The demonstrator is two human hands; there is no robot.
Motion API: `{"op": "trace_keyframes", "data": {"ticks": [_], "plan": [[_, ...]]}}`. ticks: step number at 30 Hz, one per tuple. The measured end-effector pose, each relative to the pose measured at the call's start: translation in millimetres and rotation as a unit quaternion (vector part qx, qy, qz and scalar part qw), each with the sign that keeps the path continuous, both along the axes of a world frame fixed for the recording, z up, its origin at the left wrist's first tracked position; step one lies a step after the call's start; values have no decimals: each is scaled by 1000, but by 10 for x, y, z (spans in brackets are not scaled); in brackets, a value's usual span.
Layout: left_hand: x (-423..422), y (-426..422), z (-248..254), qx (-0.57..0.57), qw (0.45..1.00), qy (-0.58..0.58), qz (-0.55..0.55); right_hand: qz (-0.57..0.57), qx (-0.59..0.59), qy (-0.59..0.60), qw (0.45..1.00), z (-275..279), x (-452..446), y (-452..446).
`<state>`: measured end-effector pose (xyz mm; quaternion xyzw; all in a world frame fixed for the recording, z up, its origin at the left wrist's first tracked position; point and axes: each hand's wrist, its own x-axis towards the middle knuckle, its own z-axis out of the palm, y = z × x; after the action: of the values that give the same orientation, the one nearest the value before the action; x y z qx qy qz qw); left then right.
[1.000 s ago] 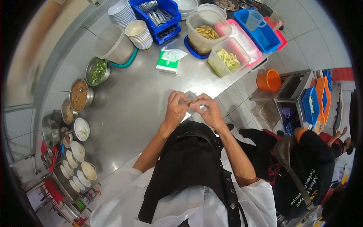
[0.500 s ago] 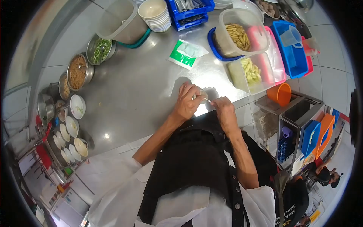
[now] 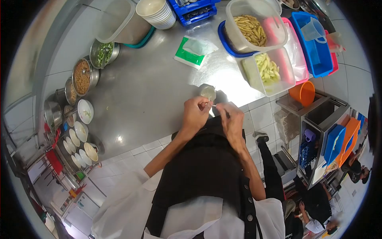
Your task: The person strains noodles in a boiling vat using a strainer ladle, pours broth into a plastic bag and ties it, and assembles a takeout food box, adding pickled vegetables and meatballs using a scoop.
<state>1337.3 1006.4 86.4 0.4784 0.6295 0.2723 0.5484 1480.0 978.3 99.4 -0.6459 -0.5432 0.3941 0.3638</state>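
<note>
Tbl [image 3: 147,95], L hand [image 3: 195,115], R hand [image 3: 233,119], 1 bag [image 3: 208,93]

Bright light, strong glare beyond my hands [image 3: 195,116].
White glare washes the metal surface [image 3: 147,85] ahead and to their right; a small highlight shines left. Soft shadows fall just past them. Straight lines bend toward the black rim, where far details soften.
</note>
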Motion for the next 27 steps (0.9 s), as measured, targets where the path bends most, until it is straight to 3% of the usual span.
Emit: {"op": "trace_keyframes", "data": {"ticks": [2, 3, 5, 7, 15, 17, 19, 21, 25, 27], "plan": [[57, -11, 27, 146, 987, 73, -13, -2, 27, -22, 999, -83, -31, 95], [63, -6, 14, 144, 987, 74, -12, -5, 56, -46, 997, -127, -49, 154], [53, 32, -21, 251, 961, 115, -20, 11, 68, -62, 996, -199, -87, 268], [5, 80, 1, 244, 961, 125, -32, 27, 104, -48, 993, -222, -141, 365], [-319, 422, -5, 235, 957, 96, -141, 49, 57, 76, 994, -329, -251, 574], [-377, 476, 19, 178, 965, 52, -187, -1, 12, 144, 990, -443, -276, 595], [-378, 465, 0, 167, 971, 40, -166, -5, -2, 169, 986, -502, -284, 603], [-382, 462, -42, 159, 976, 27, -147, -46, -121, 300, 945, -502, -285, 622], [-379, 381, -151, 190, 974, 19, -125, -9, -100, 206, 973, -553, -232, 619], [-343, 340, -174, 193, 975, 27, -109, 63, -35, 30, 997, -462, -185, 662]]}}
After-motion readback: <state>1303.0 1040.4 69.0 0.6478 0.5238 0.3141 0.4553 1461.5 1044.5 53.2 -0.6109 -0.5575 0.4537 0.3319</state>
